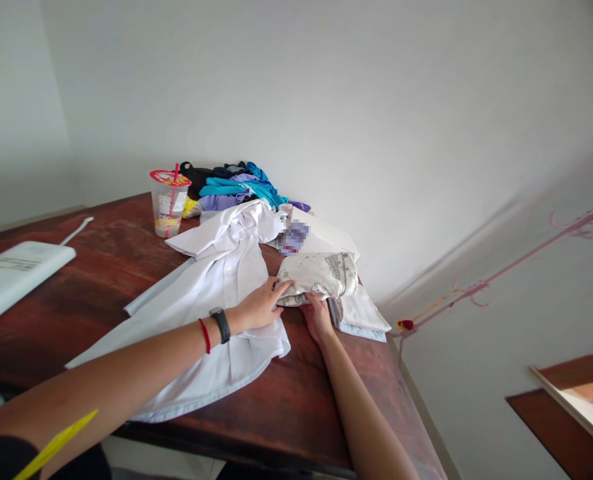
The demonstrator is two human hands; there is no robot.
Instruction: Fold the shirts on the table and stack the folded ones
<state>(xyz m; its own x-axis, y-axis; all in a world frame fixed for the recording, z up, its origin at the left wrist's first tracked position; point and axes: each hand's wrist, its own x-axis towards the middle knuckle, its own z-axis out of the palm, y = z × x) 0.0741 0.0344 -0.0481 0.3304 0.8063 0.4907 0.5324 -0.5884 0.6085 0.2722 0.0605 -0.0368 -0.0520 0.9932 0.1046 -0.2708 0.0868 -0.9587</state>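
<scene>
A folded white garment with grey printed pictures [321,273] lies at the right of the table, and both my hands are at its near edge. My left hand [261,305], below a dark watch and a red string bracelet, grips its left corner. The fingers of my right hand [318,319] close round the front edge, partly hidden beneath the cloth. A white buttoned shirt [226,280] is spread out to the left, under my left forearm. Folded white and pale blue clothes [360,312] sit just right of the printed garment.
At the back is a heap of crumpled clothes [236,190] in blue, purple and black. A plastic cup with a red straw [168,207] stands left of it. Farther left lies a white device [21,273] with a short cable. Beyond the right table edge leans a pink rack [516,267].
</scene>
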